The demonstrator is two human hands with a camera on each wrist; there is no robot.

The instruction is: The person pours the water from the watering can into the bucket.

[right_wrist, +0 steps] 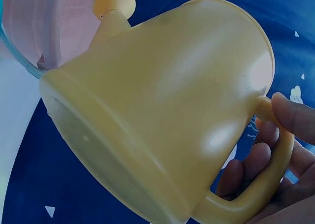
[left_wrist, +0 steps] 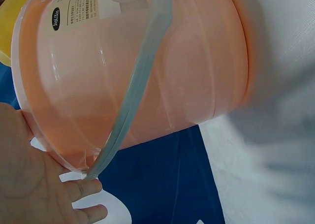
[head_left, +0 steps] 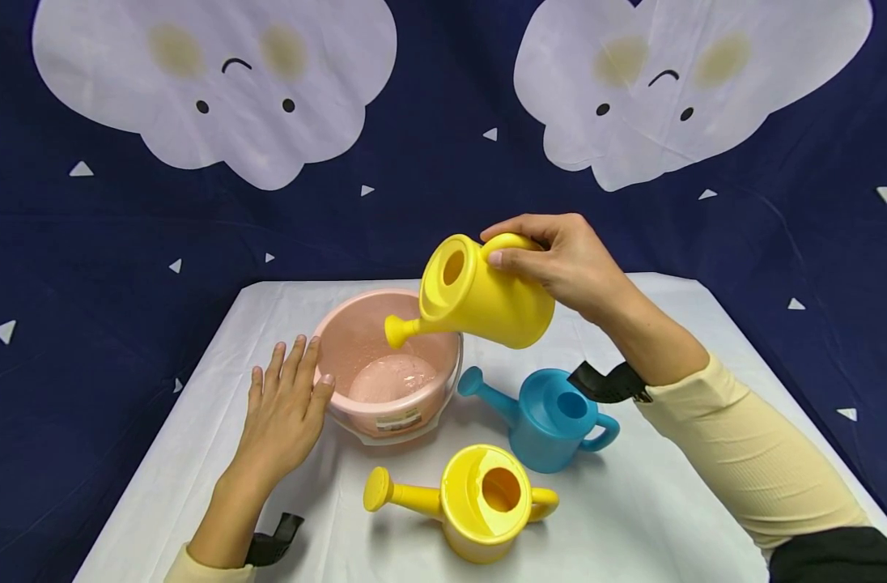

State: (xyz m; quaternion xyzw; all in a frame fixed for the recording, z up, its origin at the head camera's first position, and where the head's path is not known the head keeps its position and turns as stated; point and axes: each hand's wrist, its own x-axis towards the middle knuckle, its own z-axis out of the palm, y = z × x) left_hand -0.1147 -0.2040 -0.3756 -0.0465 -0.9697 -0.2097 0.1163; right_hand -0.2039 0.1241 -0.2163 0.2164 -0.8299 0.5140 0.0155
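Note:
My right hand (head_left: 575, 263) grips the handle of a yellow watering can (head_left: 498, 304), held in the air and tipped left. Its spout head hangs over the opening of a pink bucket (head_left: 356, 316). In the right wrist view the can's underside faces the camera, with fingers curled through the handle (right_wrist: 283, 150). Some clear liquid glints at the bottom of the bucket. The left hand (head_left: 283, 413) lies against the bucket's left rim with its fingers straight and spread; the left wrist view has the palm (left_wrist: 29, 170) beside the rim and the pale carrying handle (left_wrist: 142, 71).
A blue watering can (head_left: 545, 437) stands right of the bucket. Nearer the front stands a second yellow watering can (head_left: 480, 510), its spout pointing left. All rest on a white-covered table (head_left: 633, 518). Behind hangs a dark blue cloth (head_left: 443, 210) with white clouds.

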